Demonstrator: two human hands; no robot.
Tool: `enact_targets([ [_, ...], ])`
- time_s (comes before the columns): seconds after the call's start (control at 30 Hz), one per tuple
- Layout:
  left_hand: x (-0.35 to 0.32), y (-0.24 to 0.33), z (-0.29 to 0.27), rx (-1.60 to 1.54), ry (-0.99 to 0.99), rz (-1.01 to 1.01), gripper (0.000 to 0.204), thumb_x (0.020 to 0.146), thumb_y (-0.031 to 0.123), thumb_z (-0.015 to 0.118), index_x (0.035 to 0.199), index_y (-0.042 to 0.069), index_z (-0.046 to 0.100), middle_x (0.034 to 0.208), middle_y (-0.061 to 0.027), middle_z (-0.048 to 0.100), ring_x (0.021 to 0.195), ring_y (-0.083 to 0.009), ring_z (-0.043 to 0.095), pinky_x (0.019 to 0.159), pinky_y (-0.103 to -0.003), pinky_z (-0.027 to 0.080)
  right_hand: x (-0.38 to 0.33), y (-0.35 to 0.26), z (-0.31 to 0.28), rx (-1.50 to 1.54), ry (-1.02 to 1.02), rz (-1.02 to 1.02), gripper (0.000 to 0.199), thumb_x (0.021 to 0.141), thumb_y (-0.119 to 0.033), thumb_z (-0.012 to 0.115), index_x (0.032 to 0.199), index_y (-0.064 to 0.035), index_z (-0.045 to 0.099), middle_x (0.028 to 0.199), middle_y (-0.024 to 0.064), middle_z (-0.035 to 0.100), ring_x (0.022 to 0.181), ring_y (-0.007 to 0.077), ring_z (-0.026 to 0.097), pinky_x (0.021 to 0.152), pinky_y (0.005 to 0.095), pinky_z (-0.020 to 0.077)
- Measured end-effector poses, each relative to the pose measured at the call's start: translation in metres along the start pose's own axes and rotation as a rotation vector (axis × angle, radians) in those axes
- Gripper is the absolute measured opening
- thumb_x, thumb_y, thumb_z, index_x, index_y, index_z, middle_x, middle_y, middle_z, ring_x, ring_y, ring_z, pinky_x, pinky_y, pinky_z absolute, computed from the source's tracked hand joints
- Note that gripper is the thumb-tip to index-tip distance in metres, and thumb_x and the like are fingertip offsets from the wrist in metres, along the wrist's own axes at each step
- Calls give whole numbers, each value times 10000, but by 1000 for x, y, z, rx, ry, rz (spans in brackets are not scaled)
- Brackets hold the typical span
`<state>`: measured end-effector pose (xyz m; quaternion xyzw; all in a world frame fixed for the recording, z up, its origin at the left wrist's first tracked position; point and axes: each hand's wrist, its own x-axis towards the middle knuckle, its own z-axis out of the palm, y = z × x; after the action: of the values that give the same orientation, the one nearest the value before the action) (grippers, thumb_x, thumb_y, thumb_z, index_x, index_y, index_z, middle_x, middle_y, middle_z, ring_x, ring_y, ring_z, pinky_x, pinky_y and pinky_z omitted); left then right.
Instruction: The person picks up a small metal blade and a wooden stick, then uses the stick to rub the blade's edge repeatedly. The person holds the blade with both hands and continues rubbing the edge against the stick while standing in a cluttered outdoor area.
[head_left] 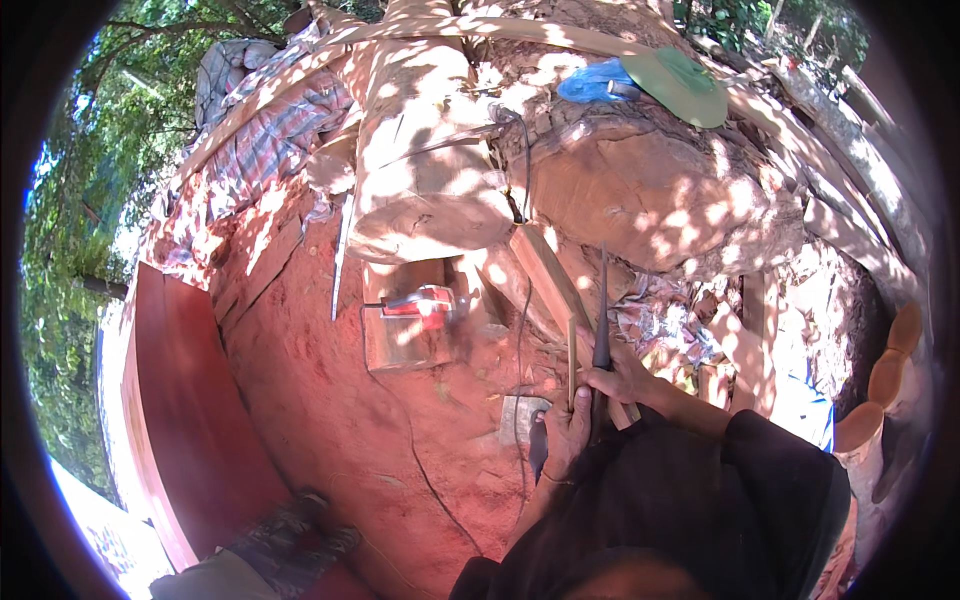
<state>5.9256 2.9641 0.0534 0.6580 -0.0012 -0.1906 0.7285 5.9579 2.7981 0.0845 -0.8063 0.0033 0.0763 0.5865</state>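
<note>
My left hand [567, 432] is closed around the lower end of a thin, light wooden strip [572, 360] that points away from me. Close beside it, my right hand [625, 378] is wrapped round the thick lower part of a long dark tapered piece [602, 335], whose narrow tip points up and away. Whether this is a tool or a piece of material I cannot tell. Both hands are nearly touching, low and right of the middle. Just beyond them, a squared timber [548, 270] leans against a big log.
A red power tool [430, 306] with a dark cord rests on a wooden block [405, 345]. Beyond lie a large log [430, 220] and a boulder-like mass [650, 195]. A reddish board [190, 400] stands left. Cords [420, 470] cross the reddish ground. A green hat-like disc [675, 88] lies far right.
</note>
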Motion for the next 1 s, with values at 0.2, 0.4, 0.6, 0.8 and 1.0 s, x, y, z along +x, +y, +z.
enact_targets([
  [0.2, 15, 19, -30, -85, -116, -12, 215, 924, 202, 721, 969, 25, 608, 778, 39, 570, 677, -53, 483, 614, -236, 435, 18, -16, 17, 139, -20, 89, 659, 848, -292, 665, 1421, -16, 493, 822, 16, 575, 782, 125, 554, 714, 286, 469],
  [0.4, 41, 60, -30, -340, -45, 116, 204, 945, 182, 665, 1036, 27, 568, 652, 9, 533, 461, -81, 460, 408, -246, 376, 48, -39, -3, 148, 64, -166, 761, 885, -291, 730, 1513, -56, 370, 1144, 84, 626, 977, 136, 589, 859, 300, 495],
  [0.6, 82, 86, -30, -275, 246, 255, 177, 964, 197, 615, 1011, 32, 572, 619, 8, 503, 445, -75, 428, 394, -241, 331, 85, -35, -107, -66, -79, -118, 839, 848, -173, 696, 1560, -68, 265, 1365, 199, 553, 1124, 203, 601, 942, 328, 484],
  [0.8, 113, 84, -8, -237, 487, 178, 289, 949, 194, 649, 1129, -28, 601, 716, 5, 552, 609, -61, 487, 528, -219, 358, 197, -56, -254, -391, -29, -72, 862, 805, -186, 626, 1549, -9, 227, 1178, 275, 631, 1007, 318, 670, 892, 388, 516],
  [1.0, 101, 59, 37, -240, 698, 117, 329, 944, 237, 658, 1090, -55, 615, 705, 0, 558, 568, -71, 478, 499, -233, 358, 371, -75, -356, -971, -54, -170, 541, 769, -153, 614, 1272, 7, 496, 967, 255, 669, 921, 403, 656, 800, 484, 506],
])
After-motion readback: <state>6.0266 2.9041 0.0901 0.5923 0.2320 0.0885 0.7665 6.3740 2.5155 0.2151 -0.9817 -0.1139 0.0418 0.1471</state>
